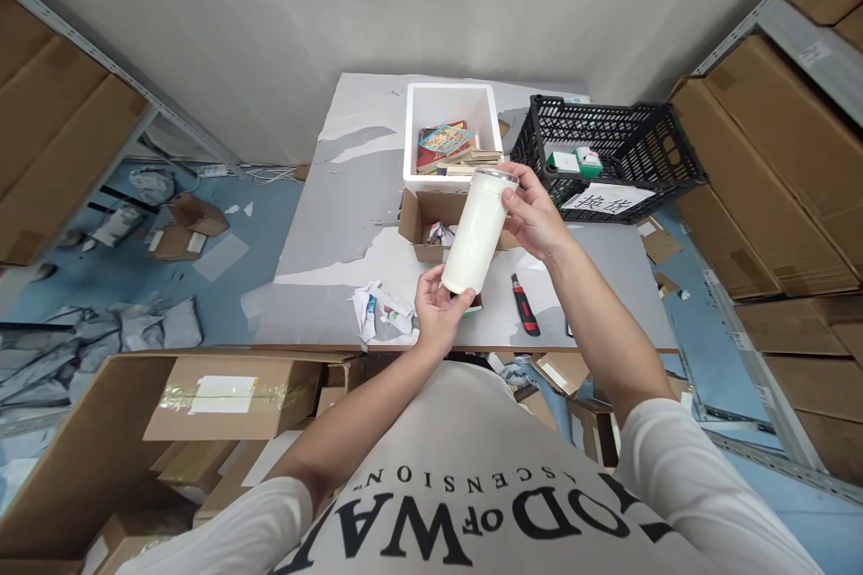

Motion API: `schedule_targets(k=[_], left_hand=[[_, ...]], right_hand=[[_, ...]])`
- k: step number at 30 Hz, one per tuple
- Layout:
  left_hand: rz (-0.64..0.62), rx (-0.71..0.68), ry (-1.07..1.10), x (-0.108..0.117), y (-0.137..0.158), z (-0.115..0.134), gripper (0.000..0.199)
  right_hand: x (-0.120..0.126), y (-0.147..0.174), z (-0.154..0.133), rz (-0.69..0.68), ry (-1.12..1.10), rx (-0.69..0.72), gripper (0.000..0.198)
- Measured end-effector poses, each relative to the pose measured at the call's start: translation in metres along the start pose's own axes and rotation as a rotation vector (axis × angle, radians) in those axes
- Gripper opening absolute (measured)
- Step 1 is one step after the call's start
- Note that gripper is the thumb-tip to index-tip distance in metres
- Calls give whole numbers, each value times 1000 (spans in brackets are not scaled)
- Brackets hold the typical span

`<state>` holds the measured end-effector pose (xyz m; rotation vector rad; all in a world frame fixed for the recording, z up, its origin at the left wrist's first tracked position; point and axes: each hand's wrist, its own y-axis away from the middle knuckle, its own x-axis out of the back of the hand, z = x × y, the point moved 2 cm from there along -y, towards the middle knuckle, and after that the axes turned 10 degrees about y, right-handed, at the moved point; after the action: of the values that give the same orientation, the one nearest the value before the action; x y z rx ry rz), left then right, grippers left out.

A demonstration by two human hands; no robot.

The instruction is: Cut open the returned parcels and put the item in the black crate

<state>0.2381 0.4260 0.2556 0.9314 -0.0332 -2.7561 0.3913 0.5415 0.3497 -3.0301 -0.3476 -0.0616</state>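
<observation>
Hands hold a white cup tilted above the bench at centre frame: the left hand is curled under its base, and the right hand has fingers pinching the clear lid end. Directly behind the cup sits an open cardboard box, with a white foam box of books further back and a black crate at upper right. A red-and-black knife lies lower right of the cup, crumpled paper lower left.

The table's left half lay bare — boxes, a crate and a knife crowded the right.
</observation>
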Motion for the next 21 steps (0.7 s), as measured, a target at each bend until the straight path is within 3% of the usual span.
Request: schedule_targets(k=[4, 8, 14, 21], left_hand=[[-49, 197, 192, 3, 5, 8, 56], [-122, 381, 323, 3, 12, 12, 53], [-147, 627, 370, 4, 23, 8, 63], [-153, 738, 368, 16, 28, 2, 66]], right_hand=[[15, 8, -3, -45, 40, 46, 76], [28, 8, -8, 52, 79, 82, 74], [14, 13, -16, -68, 59, 76, 65], [7, 22, -6, -57, 18, 1, 55]])
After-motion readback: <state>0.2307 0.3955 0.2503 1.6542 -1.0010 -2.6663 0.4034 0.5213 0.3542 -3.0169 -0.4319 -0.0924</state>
